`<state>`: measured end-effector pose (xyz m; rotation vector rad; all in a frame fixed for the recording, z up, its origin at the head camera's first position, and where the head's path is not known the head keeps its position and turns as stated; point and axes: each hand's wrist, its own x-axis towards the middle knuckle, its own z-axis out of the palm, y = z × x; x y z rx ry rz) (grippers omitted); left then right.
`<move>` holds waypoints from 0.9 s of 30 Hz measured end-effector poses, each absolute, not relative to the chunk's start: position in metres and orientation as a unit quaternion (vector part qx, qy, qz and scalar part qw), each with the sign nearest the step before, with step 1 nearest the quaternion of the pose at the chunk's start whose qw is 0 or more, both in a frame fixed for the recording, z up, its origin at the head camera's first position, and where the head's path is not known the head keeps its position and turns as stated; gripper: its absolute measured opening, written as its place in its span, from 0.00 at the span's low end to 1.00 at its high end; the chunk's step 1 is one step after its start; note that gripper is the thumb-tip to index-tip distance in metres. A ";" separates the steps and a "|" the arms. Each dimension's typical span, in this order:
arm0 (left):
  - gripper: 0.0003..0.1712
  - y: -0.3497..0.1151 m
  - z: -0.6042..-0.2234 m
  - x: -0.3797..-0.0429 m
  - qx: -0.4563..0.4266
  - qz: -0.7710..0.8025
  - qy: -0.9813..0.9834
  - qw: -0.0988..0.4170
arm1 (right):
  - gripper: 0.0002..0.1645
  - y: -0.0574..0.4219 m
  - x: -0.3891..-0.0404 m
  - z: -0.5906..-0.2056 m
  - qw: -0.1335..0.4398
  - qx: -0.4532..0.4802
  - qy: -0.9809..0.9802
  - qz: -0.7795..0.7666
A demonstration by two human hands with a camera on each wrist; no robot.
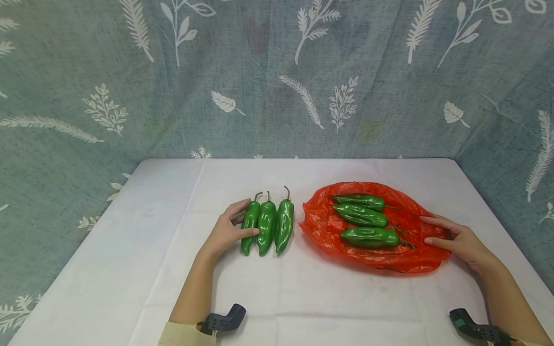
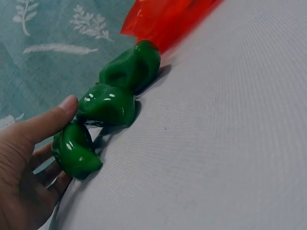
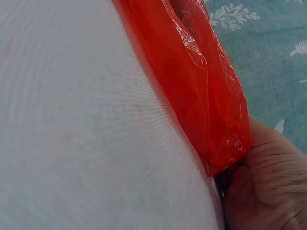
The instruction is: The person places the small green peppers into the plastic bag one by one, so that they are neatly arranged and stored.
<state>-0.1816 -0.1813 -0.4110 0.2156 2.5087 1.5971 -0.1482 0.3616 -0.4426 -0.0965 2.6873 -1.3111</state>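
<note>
Three glossy green peppers lie side by side, stems pointing away: a left pepper [image 1: 249,226], a middle pepper [image 1: 266,228] and a right pepper [image 1: 284,226]. My left hand [image 1: 230,230] holds the left pepper, its thumb across the top and its fingers along the outer side. In the left wrist view the thumb tip reaches close to the middle pepper [image 2: 108,105]. A crumpled red plastic bag [image 1: 320,245] lies spread to the right, with three more green peppers [image 1: 370,237] on it. My right hand [image 1: 463,242] touches its right end with thumb and forefinger apart; the other fingers are mostly hidden.
A white cloth [image 1: 329,307] covers the table. Green-blue fabric with white leaf prints [image 1: 259,96] hangs behind it and at both sides. Dark wrist camera mounts [image 1: 225,321] sit on both forearms.
</note>
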 end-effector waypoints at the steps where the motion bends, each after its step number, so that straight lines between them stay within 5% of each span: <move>1: 0.49 -0.183 -0.416 -0.183 0.071 0.535 0.838 0.079 | 0.35 0.362 -0.148 -0.442 0.075 -0.031 0.897 -0.434; 17: 0.33 -0.191 -0.435 -0.191 0.068 0.525 0.848 0.011 | 0.35 0.361 -0.148 -0.441 0.082 -0.029 0.898 -0.431; 27: 0.31 -0.189 -0.438 -0.191 0.046 0.478 0.877 -0.029 | 0.34 0.363 -0.149 -0.445 0.070 -0.040 0.900 -0.429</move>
